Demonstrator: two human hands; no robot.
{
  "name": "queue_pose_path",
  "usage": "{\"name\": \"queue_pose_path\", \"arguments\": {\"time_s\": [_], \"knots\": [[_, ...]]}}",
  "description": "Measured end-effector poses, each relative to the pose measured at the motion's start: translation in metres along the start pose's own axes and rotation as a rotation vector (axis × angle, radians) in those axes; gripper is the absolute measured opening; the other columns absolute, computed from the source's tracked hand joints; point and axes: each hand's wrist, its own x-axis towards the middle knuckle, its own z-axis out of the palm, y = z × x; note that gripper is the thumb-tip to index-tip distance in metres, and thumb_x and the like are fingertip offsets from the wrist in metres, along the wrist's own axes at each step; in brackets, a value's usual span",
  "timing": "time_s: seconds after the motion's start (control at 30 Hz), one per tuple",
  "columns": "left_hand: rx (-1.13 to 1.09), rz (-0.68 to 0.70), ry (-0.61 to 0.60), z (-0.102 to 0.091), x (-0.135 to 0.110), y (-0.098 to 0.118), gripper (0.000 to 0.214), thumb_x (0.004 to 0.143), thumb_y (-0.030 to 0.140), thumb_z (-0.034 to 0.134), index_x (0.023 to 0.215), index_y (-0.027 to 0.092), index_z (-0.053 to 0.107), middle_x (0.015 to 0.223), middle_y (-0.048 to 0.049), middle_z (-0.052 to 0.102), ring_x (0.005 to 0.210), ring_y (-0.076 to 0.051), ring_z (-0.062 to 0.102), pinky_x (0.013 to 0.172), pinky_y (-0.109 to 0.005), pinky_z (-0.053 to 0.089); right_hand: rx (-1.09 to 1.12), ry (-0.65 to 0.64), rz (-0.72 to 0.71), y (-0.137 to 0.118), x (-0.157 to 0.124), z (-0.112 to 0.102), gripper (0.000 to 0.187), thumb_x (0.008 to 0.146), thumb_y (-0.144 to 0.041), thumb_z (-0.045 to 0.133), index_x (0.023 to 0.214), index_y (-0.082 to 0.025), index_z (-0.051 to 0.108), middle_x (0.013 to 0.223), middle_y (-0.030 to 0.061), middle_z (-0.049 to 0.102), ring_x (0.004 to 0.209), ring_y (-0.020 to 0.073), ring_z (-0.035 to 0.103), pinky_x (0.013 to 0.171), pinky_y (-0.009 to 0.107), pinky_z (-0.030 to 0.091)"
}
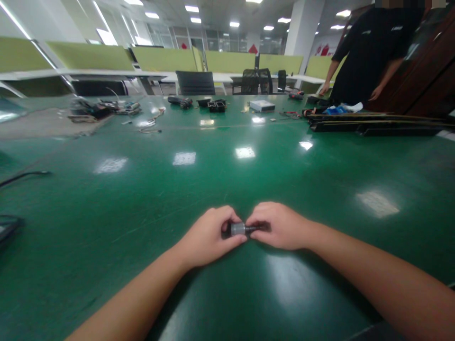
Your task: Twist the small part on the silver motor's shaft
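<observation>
Gripping cylinder (238, 229) in left hand (209, 237), pinching thin end (251, 228) in right hand (279, 226) just beside; might slip if twisted askew.

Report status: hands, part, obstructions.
Left hand around small cylinder, right hand pinching its thin dark end. Cylinder sideways, partly hidden. White box well across the table, out of the way.

Left hand (208, 239), right hand (280, 227), slender forearms (142, 291) bare
</observation>
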Motion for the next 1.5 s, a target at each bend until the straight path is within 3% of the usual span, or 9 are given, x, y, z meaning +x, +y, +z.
{"name": "queue_pose_path", "arguments": {"time_s": [0.83, 1.1, 1.5], "knots": [[0.000, 0.005, -0.011, 0.000, 0.000, -0.001, 0.023, 0.084, 0.038, 0.074, 0.092, 0.020, 0.063, 0.078, 0.0030, 0.062, 0.069, -0.015, 0.057, 0.063, -0.027, 0.040, -0.042, -0.014, -0.013, -0.001, -0.002, -0.007, 0.014, 0.082, -0.015, 0.068, 0.094, -0.016, 0.074, 0.086, 0.0042, 0.071, 0.083, 0.0175, 0.062, 0.078, 0.029, 0.046], [0.012, -0.007, -0.007, 0.000, 0.000, 0.000, 0.023, 0.083, 0.038, 0.075, 0.091, 0.020, 0.064, 0.078, 0.0026, 0.062, 0.070, -0.016, 0.057, 0.064, -0.028, 0.039, -0.058, -0.035, 0.022, -0.001, -0.003, -0.008, 0.012, 0.083, -0.024, 0.071, 0.093, -0.018, 0.074, 0.086, 0.0033, 0.071, 0.082, 0.0167, 0.062, 0.077, 0.029, 0.044], [0.009, -0.006, -0.008, 0.000, 0.000, -0.001, 0.023, 0.083, 0.040, 0.075, 0.092, 0.021, 0.064, 0.079, 0.0025, 0.063, 0.071, -0.016, 0.057, 0.065, -0.028, 0.040, -0.072, -0.069, 0.062, 0.005, -0.008, -0.017, 0.006, 0.079, -0.020, 0.071, 0.084, -0.018, 0.070, 0.081, 0.0010, 0.069, 0.077, 0.0146, 0.060, 0.072, 0.026, 0.043]]}}
